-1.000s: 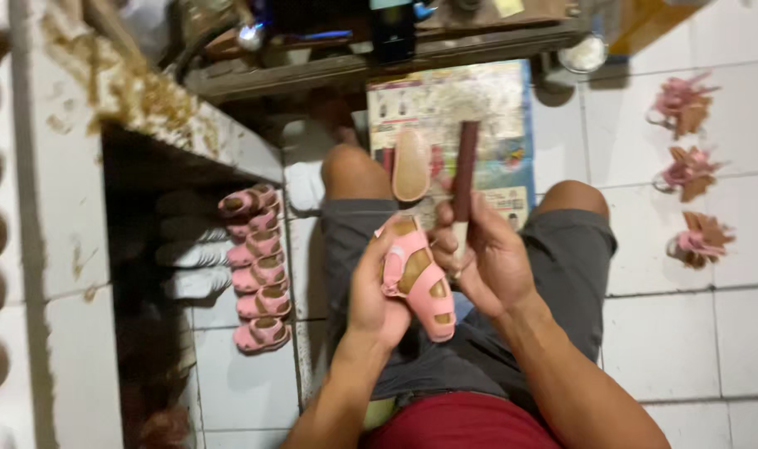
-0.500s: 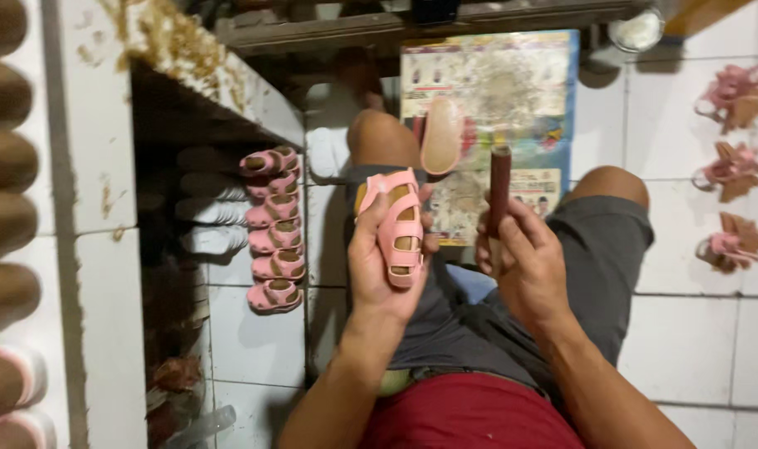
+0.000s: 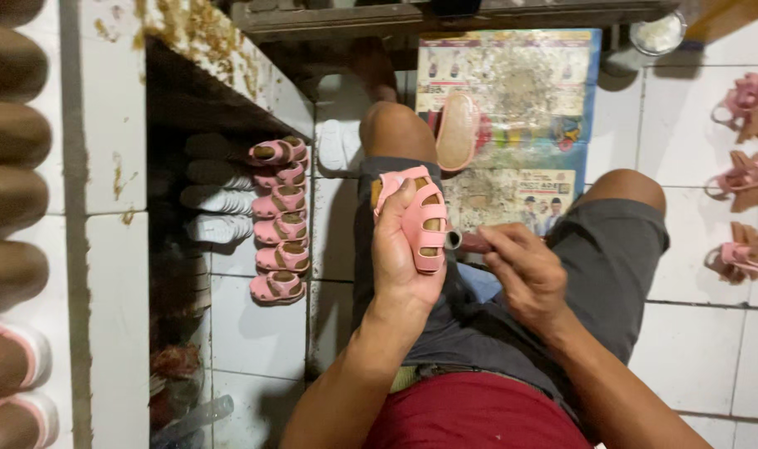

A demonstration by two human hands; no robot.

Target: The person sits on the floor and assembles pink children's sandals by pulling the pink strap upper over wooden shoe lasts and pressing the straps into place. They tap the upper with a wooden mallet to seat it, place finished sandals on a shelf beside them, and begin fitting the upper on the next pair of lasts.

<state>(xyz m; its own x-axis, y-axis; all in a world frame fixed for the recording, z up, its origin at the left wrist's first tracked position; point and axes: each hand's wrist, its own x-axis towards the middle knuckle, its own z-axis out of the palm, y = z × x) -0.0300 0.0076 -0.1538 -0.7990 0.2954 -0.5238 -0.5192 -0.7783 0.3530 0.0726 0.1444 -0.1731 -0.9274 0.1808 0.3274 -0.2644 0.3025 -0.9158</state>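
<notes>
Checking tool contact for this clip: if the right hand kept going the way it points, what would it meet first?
Probably the pink sandal in the left hand: the right hand points its dark tool left, the tip at the sandal's side.

A small shoemaking workshop: rows of pink sandals (image 3: 277,218) line the tiled floor (image 3: 703,333), unfinished uppers (image 3: 740,179) lie nearby, glue-stained paper (image 3: 512,83) underfoot.

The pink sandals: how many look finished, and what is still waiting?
Done: a row of six sandals stands by the shelf. In hand: the left hand holds one sandal, and the right hand brings a tool to it. Left: loose uppers on the tiles and a sole on the paper.
</notes>
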